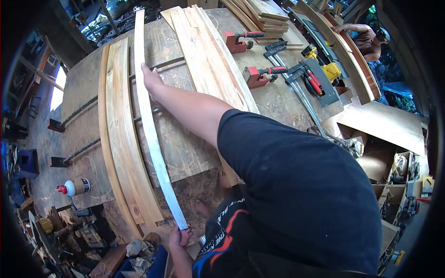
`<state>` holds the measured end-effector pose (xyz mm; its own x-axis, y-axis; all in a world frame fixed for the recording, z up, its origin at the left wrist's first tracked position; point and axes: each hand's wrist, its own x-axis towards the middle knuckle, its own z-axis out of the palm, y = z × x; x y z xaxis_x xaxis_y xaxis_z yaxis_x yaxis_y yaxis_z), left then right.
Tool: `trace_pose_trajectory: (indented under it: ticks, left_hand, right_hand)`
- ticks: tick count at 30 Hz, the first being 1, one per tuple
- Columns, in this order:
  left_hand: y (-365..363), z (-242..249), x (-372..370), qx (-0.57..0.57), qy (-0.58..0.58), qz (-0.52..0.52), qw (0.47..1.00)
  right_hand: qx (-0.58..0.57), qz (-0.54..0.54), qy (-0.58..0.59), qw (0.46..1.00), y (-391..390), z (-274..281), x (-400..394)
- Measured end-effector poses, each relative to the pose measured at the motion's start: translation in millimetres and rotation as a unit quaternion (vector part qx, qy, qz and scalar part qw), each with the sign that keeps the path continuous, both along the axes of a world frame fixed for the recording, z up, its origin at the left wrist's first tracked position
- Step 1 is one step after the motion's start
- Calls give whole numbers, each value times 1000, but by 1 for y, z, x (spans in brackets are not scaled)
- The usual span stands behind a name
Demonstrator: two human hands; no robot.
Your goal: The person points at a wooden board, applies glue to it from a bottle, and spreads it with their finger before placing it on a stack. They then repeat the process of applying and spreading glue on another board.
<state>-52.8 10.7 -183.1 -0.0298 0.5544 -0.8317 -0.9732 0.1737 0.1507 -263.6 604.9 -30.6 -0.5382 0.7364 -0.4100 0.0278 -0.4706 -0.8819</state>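
A long, thin wooden strip (155,139) stretches from the far edge of the workbench toward my body, its upper face bright with light. My left hand (181,236) grips its near end, low in the view. Farther up, my right hand (151,82) is closed around the strip, with some fingers hidden behind it. Left of the strip lie a wide board (123,120) and a narrower, browner strip (107,134), side by side across two dark clamp bars (83,111). Several pale boards (204,51) rest to the right of my right hand.
Red clamp heads (259,76) stand right of the boards. A glue bottle (74,186) with a red cap is at left. Yellow-black power tools (331,72), loose bar clamps (296,85) and stacked panels (269,16) sit at right. Another person (368,44) works beyond.
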Motion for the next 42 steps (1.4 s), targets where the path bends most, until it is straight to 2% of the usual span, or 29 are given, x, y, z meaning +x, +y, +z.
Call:
trace_pose_trajectory:
  ticks: [2, 4, 6, 7, 8, 12, 13, 15, 16, 17, 18, 19, 21, 23, 25, 26, 28, 30, 33, 35, 36, 39, 41, 42]
  left_hand:
    - [2, 8, 6, 0, -2, 13, 1000]
    - [-6, 9, 13, 22, -19, 10, 1000]
    - [-14, -1, 18, 25, 34, -46, 998]
    - [-22, -5, 18, 26, 53, -62, 996]
    - [-21, -11, 14, 28, 66, -79, 994]
    - [-25, -35, -9, 29, 84, -136, 987]
    - [-26, -42, -17, 28, 85, -151, 984]
    - [-38, -57, -33, 21, 89, -182, 979]
    - [-53, -49, -37, 11, 82, -190, 978]
    - [-61, -34, -40, 1, 71, -200, 977]
    - [-62, -21, -41, 17, 53, -189, 980]
    - [-60, -4, -42, 32, 35, -177, 983]
    - [-97, -7, -53, 24, 33, -188, 981]
    - [-95, -9, -61, 7, 45, -201, 979]
    - [-109, 14, -63, -58, 65, -209, 974]
    - [-113, 27, -67, -50, 93, -234, 966]
    - [-118, 45, -77, -46, 80, -239, 967]
    - [-124, 55, -88, -5, 86, -235, 968]
    - [-149, 62, -113, -57, 79, -235, 967]
    - [-165, 74, -123, -76, 110, -233, 963]
    - [-171, 84, -125, -75, 123, -237, 961]
    - [-180, 130, -121, -97, 122, -246, 957]
    - [-194, 152, -117, -138, 156, -233, 950]
    - [-197, 164, -113, -162, 155, -214, 951]
  right_hand:
    - [90, -57, -3, 994, -2, -4, -13]
    - [85, -55, 69, 992, -6, 21, 11]
    - [38, -4, 135, 990, -34, 85, 72]
    - [36, -61, 179, 981, -35, 82, 72]
    - [27, -77, 174, 981, -30, 76, 76]
    - [20, -39, 204, 978, -45, 117, 151]
    - [28, 10, 171, 985, -43, 124, 171]
    - [123, -77, 126, 981, -34, 102, 193]
    - [169, -120, 95, 974, -30, 90, 204]
    - [200, -88, 77, 973, -44, 95, 233]
    - [142, -190, 139, 962, -83, 120, 252]
    - [152, -182, 133, 962, -88, 114, 272]
    - [181, -244, 119, 945, -109, 106, 299]
    - [200, -308, 121, 922, -131, 100, 319]
    - [179, -341, 53, 921, -139, 89, 338]
    - [167, -356, 20, 919, -146, 88, 348]
    - [148, -348, -71, 923, -160, 83, 362]
    - [170, -330, -161, 915, -158, 75, 377]
    - [273, -260, -256, 890, -156, 72, 410]
    - [402, -91, -309, 857, -165, 85, 445]
    - [469, -45, -387, 793, -148, 57, 457]
    - [614, 97, -473, 625, -145, 60, 479]
    - [630, 193, -475, 583, -151, 64, 472]
    - [624, 255, -476, 565, -165, 83, 463]
